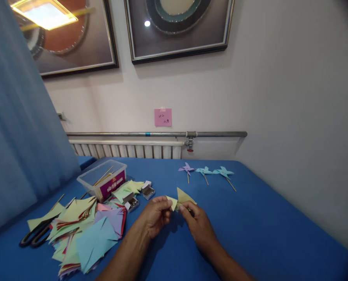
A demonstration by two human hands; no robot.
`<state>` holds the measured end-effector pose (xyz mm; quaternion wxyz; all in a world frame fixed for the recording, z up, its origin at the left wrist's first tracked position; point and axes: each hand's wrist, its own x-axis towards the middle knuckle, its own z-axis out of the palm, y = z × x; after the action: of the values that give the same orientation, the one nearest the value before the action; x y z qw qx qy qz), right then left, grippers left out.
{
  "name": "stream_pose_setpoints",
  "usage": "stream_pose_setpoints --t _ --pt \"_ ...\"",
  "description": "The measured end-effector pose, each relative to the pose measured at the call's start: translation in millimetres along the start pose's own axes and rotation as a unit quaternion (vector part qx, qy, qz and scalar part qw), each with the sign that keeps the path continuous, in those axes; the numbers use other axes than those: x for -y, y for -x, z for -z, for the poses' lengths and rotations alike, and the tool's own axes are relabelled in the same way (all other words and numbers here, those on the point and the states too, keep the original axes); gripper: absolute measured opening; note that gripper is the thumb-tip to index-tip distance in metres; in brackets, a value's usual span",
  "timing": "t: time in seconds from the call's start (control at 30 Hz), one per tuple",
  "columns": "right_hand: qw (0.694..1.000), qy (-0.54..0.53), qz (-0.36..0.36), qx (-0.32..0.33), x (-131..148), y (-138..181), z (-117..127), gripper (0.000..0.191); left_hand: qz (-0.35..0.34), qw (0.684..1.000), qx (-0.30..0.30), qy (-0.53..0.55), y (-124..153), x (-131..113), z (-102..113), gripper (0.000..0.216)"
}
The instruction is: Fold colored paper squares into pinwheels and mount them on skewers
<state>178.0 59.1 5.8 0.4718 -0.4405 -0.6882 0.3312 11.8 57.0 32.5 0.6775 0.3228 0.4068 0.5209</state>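
Note:
Between my two hands is a pale yellow paper pinwheel piece, held just above the blue table cover. My left hand pinches its left blade between thumb and fingers. On the other side, my right hand grips the paper near its middle, with one pointed blade standing up above the fingers. The fingers partly hide the centre of the paper. Close to my left hand are two small open boxes, one box with shiny metal bits inside and another box behind it.
Left of my arms lies a pile of coloured cut paper, with black-handled scissors beside it. A clear plastic tub holds thin sticks. Several finished pinwheels on sticks lie at the back right. A blue curtain hangs left; a pipe runs along the wall.

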Motion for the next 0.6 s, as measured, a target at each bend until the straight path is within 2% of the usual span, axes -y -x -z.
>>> stream_pose_setpoints --t 0.13,0.6 --pt "0.999 -0.014 -0.039 -0.001 -3.8 -1.5 -4.2 0.037 0.001 1.000 -0.015 -0.003 0.2 0.9 -2.2 0.045" --pt "0.998 -0.021 -0.052 0.017 2.9 1.3 -6.2 0.031 -0.018 0.999 -0.036 -0.032 -0.3 4.6 -5.6 0.048"
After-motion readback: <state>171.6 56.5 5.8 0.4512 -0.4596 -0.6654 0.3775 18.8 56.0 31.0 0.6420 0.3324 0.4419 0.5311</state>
